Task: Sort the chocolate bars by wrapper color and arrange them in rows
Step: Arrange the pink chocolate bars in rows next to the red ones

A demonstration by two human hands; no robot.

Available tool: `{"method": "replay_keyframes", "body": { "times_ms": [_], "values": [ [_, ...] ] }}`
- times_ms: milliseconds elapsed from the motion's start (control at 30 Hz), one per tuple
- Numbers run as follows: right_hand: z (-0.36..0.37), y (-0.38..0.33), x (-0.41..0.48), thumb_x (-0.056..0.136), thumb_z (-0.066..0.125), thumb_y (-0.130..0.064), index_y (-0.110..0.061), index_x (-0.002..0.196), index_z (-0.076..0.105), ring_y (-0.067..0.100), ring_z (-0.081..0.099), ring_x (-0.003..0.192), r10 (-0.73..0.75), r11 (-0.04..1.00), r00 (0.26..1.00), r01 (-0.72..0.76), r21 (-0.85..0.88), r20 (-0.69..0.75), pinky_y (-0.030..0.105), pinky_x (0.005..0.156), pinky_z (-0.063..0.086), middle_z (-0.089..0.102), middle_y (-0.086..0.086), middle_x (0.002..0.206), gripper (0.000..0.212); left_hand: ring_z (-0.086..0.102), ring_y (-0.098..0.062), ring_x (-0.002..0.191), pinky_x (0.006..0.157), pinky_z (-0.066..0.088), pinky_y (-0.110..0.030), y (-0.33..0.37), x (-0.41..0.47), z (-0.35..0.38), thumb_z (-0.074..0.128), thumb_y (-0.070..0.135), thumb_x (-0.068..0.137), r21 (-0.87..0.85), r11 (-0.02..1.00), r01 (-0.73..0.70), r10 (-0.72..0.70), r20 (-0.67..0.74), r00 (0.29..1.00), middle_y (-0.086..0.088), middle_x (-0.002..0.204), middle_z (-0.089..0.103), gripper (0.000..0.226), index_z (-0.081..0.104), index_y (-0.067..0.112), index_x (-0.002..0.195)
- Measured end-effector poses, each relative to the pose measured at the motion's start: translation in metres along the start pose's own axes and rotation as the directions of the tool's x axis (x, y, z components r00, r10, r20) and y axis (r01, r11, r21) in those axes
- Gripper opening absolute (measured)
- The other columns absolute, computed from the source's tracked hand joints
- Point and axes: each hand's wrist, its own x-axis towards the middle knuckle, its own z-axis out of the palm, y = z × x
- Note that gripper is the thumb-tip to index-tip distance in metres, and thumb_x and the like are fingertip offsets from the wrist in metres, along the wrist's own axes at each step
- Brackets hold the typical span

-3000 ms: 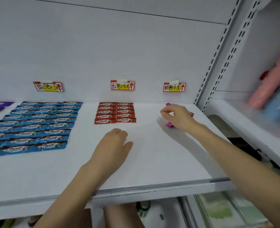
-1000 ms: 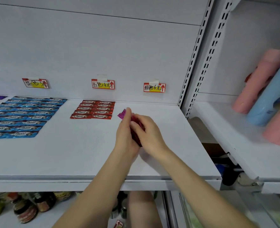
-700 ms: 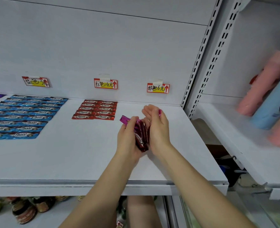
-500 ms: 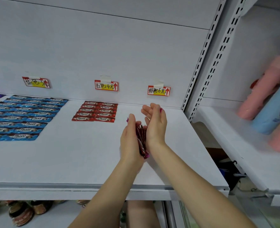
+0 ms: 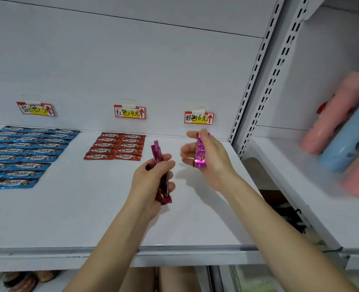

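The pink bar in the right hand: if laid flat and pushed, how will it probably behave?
Probably light: the right hand holds the pink bar with thumb and fingers only. Its glossy wrapper likely slides easily on the smooth shelf. Flat like the red bars, it should not roll.

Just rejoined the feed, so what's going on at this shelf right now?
A person is sorting chocolate bars on a white shelf. The left hand grips a bundle of pink bars above the shelf. The right hand holds a single pink bar just below the pink price tag. Blue bars and red bars already lie in rows. No pink row shows yet.
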Motion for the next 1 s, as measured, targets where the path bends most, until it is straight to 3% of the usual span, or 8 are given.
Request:
{"method": "replay_keyframes", "body": {
  "times_ms": [67,167,300,400,567,700,867,1000],
  "values": [
    [-0.007,0.001,-0.006,0.097,0.041,-0.029,-0.016,0.100,0.055,0.008,0.046,0.048,-0.117,0.945,0.993,0.114,-0.306,0.010,0.025,0.054,0.044,0.050,-0.003,0.062,0.018,0.041,-0.011,0.051,0.036,0.032,-0.018,0.004,0.000,0.000,0.066,0.009,0.082,-0.004,1.000,0.014,-0.013,0.031,0.999,0.000,0.060,0.044,0.011,0.055,0.011,0.080],
    [-0.016,0.001,-0.016,0.089,0.055,-0.025,-0.022,0.122,0.044,0.007,0.048,0.063,-0.218,0.493,0.947,0.315,-0.811,0.235,0.025,0.064,0.039,0.045,-0.008,0.066,0.035,0.040,-0.009,0.048,0.035,0.031,-0.018,0.011,0.000,-0.002,0.074,0.034,0.065,0.081,0.997,0.016,-0.022,0.075,0.997,0.001,0.060,0.044,0.035,0.051,0.012,0.082],
    [-0.017,-0.002,-0.025,0.084,0.053,-0.022,-0.026,0.141,0.022,0.023,0.055,0.083,-0.181,0.056,0.894,0.425,-0.904,0.409,0.031,0.067,0.038,0.057,-0.003,0.088,0.065,0.041,-0.011,0.052,0.039,0.032,-0.019,0.013,-0.003,-0.002,0.074,0.032,0.067,0.337,0.941,0.021,-0.072,0.139,0.988,-0.002,0.066,0.054,0.032,0.059,0.008,0.083],
    [-0.020,-0.003,-0.028,0.080,0.058,-0.017,-0.027,0.139,0.027,0.018,0.055,0.084,-0.146,0.151,0.880,0.472,-0.869,0.453,0.030,0.071,0.042,0.056,-0.009,0.091,0.068,0.040,-0.010,0.049,0.040,0.029,-0.019,0.010,-0.004,0.000,0.064,0.007,0.083,0.416,0.909,0.002,-0.089,0.189,0.978,-0.003,0.062,0.054,0.006,0.060,0.006,0.079],
    [-0.043,-0.002,-0.029,0.079,0.070,-0.012,-0.023,0.107,0.054,0.005,0.060,0.073,-0.033,0.726,0.927,0.279,-0.628,0.373,0.017,0.068,0.049,0.061,-0.013,0.084,0.034,0.034,-0.016,0.050,0.041,0.027,-0.020,0.007,0.003,-0.006,0.059,-0.001,0.085,0.426,0.898,-0.110,0.039,0.172,0.984,-0.008,0.059,0.043,0.015,0.058,0.007,0.072],
    [-0.051,0.002,-0.026,0.081,0.065,0.001,-0.013,0.088,0.064,0.009,0.062,0.054,-0.074,0.891,0.976,0.157,-0.426,0.206,0.018,0.054,0.049,0.066,-0.005,0.058,0.015,0.032,-0.016,0.048,0.047,0.028,-0.025,0.005,0.006,-0.007,0.062,0.002,0.083,0.495,0.839,-0.227,0.155,0.183,0.971,-0.008,0.057,0.043,0.017,0.059,0.009,0.068],
    [-0.055,0.009,-0.020,0.080,0.069,-0.010,-0.024,0.082,0.064,-0.001,0.062,0.074,-0.270,0.795,0.959,0.271,-0.543,0.083,0.013,0.070,0.047,0.068,-0.012,0.077,0.016,0.034,-0.016,0.049,0.050,0.029,-0.027,0.006,0.011,-0.007,0.062,0.003,0.084,0.501,0.837,-0.221,0.162,0.159,0.974,-0.008,0.059,0.043,0.017,0.058,0.009,0.069],
    [-0.052,0.010,-0.018,0.074,0.076,-0.014,-0.021,0.086,0.068,-0.003,0.054,0.101,-0.355,0.519,0.846,0.532,-0.669,0.397,0.008,0.089,0.037,0.058,-0.020,0.103,0.016,0.034,-0.018,0.051,0.042,0.030,-0.022,0.009,0.016,-0.008,0.060,0.001,0.085,0.483,0.858,-0.173,0.111,0.155,0.982,-0.010,0.060,0.042,0.016,0.057,0.007,0.070]
  ]
}}
